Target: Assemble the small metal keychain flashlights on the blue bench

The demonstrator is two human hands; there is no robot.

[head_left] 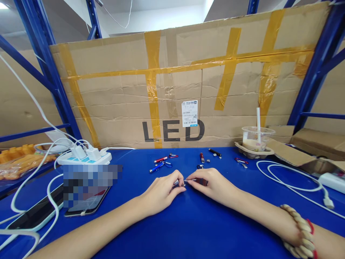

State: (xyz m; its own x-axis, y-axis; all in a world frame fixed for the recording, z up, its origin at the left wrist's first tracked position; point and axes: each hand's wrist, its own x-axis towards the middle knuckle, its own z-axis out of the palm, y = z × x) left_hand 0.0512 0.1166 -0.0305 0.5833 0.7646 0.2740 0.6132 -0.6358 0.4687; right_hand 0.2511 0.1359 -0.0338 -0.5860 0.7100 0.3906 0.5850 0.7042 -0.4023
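Observation:
My left hand (164, 190) is closed, with a small silvery piece (176, 182) pinched between thumb and fingers. Fingertip to fingertip with it, my right hand (211, 181) grips a thin, dark reddish piece with a silvery end, mostly hidden by the fingers; its kind is unclear. Beyond the left hand lie a red mini flashlight (161, 159), a blue mini flashlight (156, 167) and a blue carabiner clip (168, 164). Past the right hand are a short red tube (202, 157) and a black mini flashlight (215, 152), with small round bits around them.
On the left, a white power strip (104, 159) with cables stands behind a phone (88, 207). At right are a plastic cup (257, 138) with a straw in a carton holder, a red clip (241, 160) and a coiled white cable (288, 185). Cardboard (121, 104) closes the back.

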